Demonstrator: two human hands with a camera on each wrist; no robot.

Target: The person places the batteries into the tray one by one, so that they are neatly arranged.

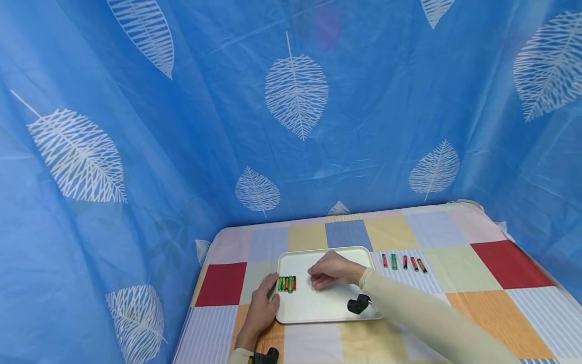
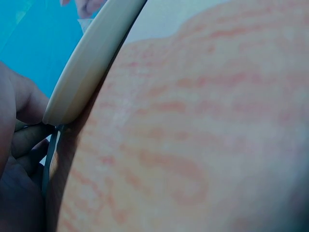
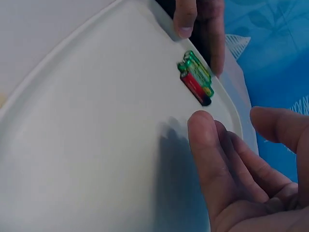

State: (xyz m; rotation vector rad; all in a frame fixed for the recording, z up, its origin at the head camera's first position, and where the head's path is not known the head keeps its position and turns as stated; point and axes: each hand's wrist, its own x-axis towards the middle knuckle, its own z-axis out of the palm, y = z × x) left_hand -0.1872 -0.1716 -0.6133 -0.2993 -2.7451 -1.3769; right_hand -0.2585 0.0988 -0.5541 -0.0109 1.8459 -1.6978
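Note:
A row of several green and red batteries (image 1: 287,284) lies side by side near the left rim of a white tray (image 1: 313,311). My left hand (image 1: 263,303) rests against that left rim, fingers stretched along the outside. The left wrist view shows its fingertips right at the tray's edge (image 2: 77,77). Over the middle of the tray is my right hand (image 1: 334,270), palm down. Seen from the right wrist, the thumb and fingers of the right hand (image 3: 241,169) stand apart with nothing between them. Its shadow falls on the tray, right of the batteries (image 3: 195,79).
Several more batteries (image 1: 405,262), red, green and dark, lie spaced apart on the tablecloth to the right of the tray. The patchwork tablecloth (image 1: 459,273) covers the table. A blue curtain (image 1: 364,151) with white leaf prints hangs behind and at both sides.

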